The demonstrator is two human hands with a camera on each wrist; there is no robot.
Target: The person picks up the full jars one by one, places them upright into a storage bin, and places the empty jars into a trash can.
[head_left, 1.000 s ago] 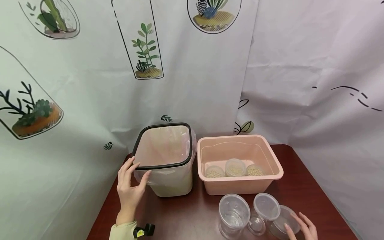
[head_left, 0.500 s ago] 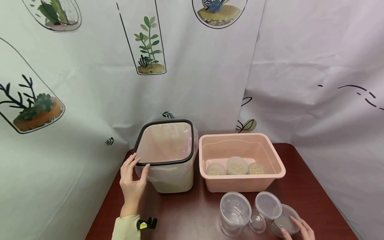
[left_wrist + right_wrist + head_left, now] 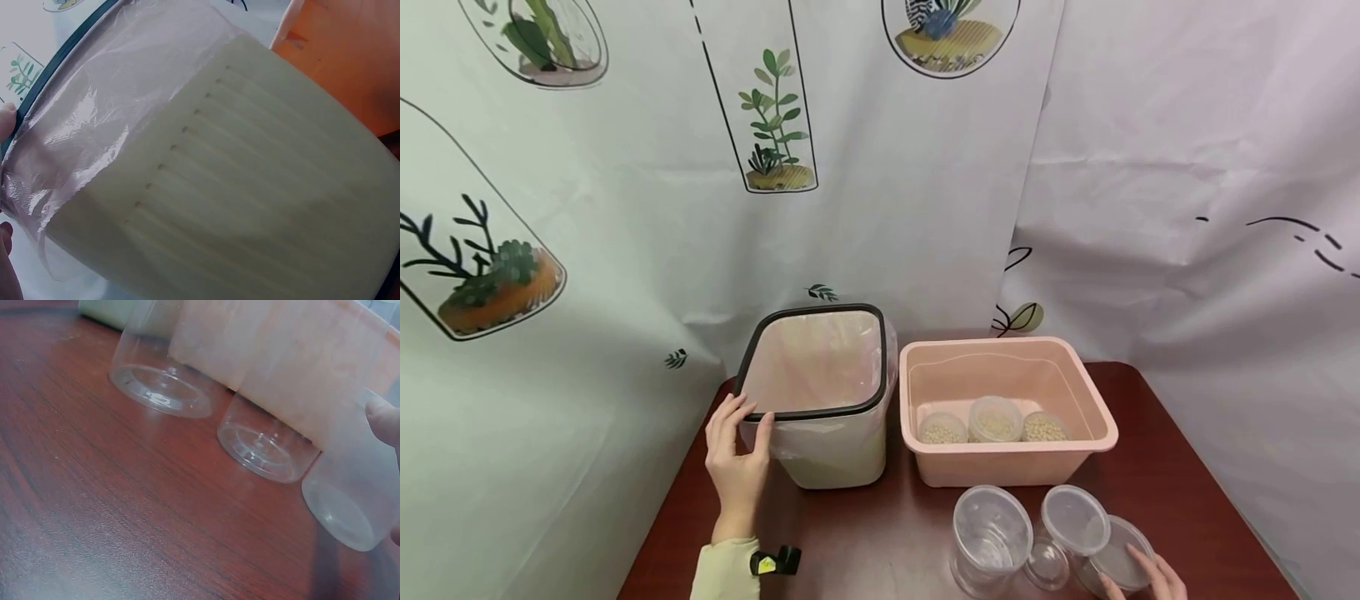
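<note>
At the near left corner of a trash bin with a black rim and plastic liner, my left hand grips the edge. Its fingers lie over the rim and the thumb is at the front; the left wrist view shows only a fingertip and part of the thumb. My right hand, partly cut off by the frame, holds a clear plastic jar between thumb and fingers. That jar stands upright on the table. To its left are two more clear jars, one with a frosted top and one wider.
A pink plastic tub stands behind the jars, right of the bin. Inside it lie three round containers of pale beans or grains. The dark red table meets a printed curtain at the back.
The view has shifted slightly. My right hand has closed in on the rightmost jar and now holds it. My left hand stays at the bin's corner, its thumb nearer the rim.
</note>
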